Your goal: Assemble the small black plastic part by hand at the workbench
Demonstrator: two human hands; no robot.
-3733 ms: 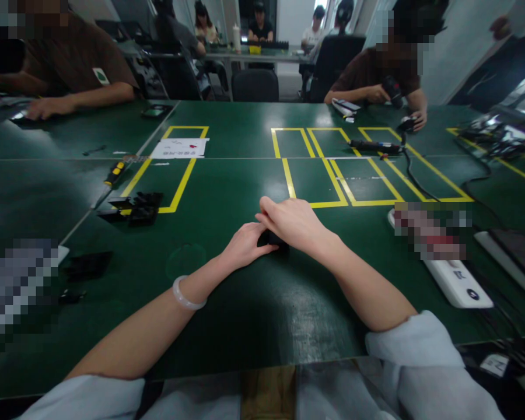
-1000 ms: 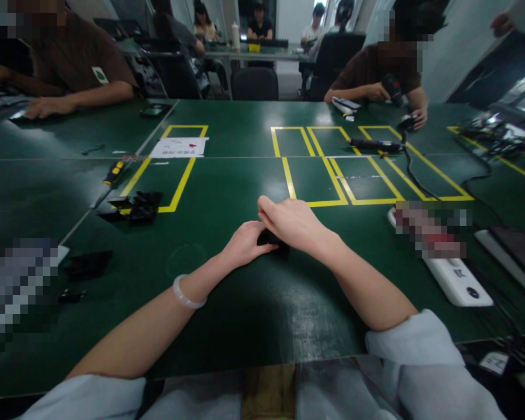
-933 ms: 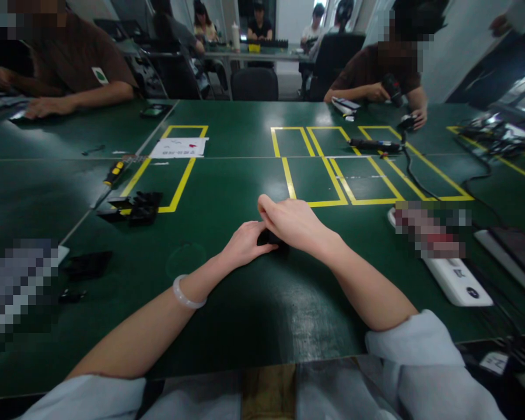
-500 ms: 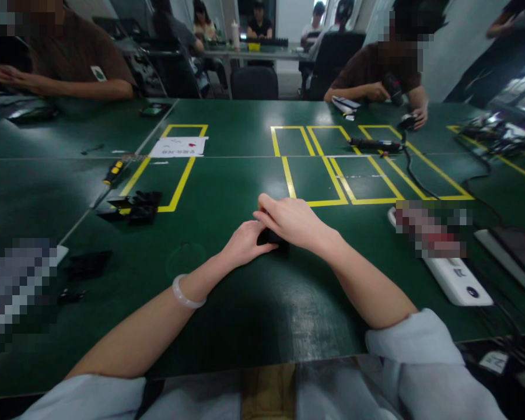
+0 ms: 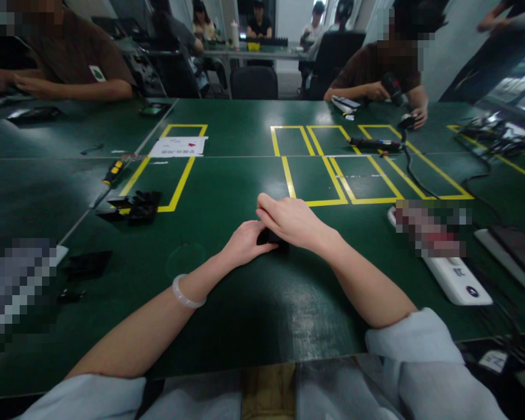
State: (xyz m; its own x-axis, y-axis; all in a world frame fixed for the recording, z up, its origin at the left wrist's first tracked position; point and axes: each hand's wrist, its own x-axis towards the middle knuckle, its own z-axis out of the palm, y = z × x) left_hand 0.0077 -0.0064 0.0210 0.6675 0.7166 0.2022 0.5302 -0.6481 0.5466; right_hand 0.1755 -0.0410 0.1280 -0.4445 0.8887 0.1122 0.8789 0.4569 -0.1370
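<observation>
Both hands meet over a small black part [image 5: 272, 237] on the green table [image 5: 227, 315]; its kind is mostly hidden by my fingers. My left hand [image 5: 246, 242] is closed around its left side, the thumb along the near edge. Above it, my right hand [image 5: 289, 217] is bent over the top with its fingers pinched together. Whatever the right fingertips hold, if anything, is hidden behind the hand. A pale bracelet [image 5: 188, 293] circles my left wrist.
Black plastic parts [image 5: 135, 207] and a yellow-black screwdriver [image 5: 114, 172] lie left. A white power strip [image 5: 457, 280] lies right, beyond it a black pen-like tool [image 5: 374, 144] with a cable. Yellow tape marks [image 5: 315, 203] cross the table. A co-worker across holds a power driver [image 5: 392, 88].
My right fingertips have shifted very slightly to the right; my left hand stays in place. The co-worker at the far left has moved their hands further left.
</observation>
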